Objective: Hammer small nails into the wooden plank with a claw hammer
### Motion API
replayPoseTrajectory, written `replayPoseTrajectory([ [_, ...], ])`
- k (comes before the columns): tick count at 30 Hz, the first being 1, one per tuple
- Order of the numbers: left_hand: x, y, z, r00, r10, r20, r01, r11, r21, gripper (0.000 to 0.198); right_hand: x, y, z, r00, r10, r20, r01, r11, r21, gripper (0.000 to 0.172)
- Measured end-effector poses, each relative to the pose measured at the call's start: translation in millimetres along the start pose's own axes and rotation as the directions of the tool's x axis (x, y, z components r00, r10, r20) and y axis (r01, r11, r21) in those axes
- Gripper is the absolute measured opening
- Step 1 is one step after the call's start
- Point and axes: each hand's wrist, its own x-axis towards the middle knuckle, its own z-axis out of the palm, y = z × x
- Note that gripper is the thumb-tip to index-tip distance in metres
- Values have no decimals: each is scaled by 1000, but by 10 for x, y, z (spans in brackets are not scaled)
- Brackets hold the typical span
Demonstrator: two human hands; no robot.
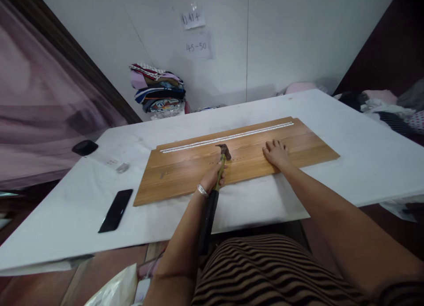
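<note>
My left hand [210,179] is wrapped round the yellow shaft of a claw hammer [225,152], close below its head. The hammer's black grip hangs back toward my body, and its dark head is over the wooden board [185,170]. Near the head a row of small dots, which look like nails or holes [238,158], runs along the board. Fingers spread, my right hand [276,154] lies flat on the board to the right. A few thin pieces that look like loose nails [163,175] lie on its left part.
Along the board's far side runs a white marked strip [228,137]. The board rests on a white-covered table [334,120]. Left of it are a black phone [115,210], a small clear packet [122,168] and a dark round object [85,147]. Folded clothes [160,92] are stacked behind.
</note>
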Motion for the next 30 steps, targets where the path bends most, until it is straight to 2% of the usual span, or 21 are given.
replayPoseTrajectory([
  [10, -58, 41, 34, 999, -23, -46, 24, 1000, 9, 42, 32, 20, 43, 1000, -6, -1, 6, 1000, 11, 50],
  [19, -26, 21, 8, 999, -21, -42, 21, 1000, 8, 44, 13, 4, 22, 999, -12, -47, 14, 999, 38, 47],
  [25, -39, 48, 16, 1000, 3, -22, -3, 1000, 2, 40, 33, 43, 60, 995, -67, -79, 72, 996, 60, 40],
  [30, -5, 30, 24, 999, -21, -26, 22, 1000, 16, 42, 12, 23, 56, 998, -36, -57, 39, 998, 45, 44],
])
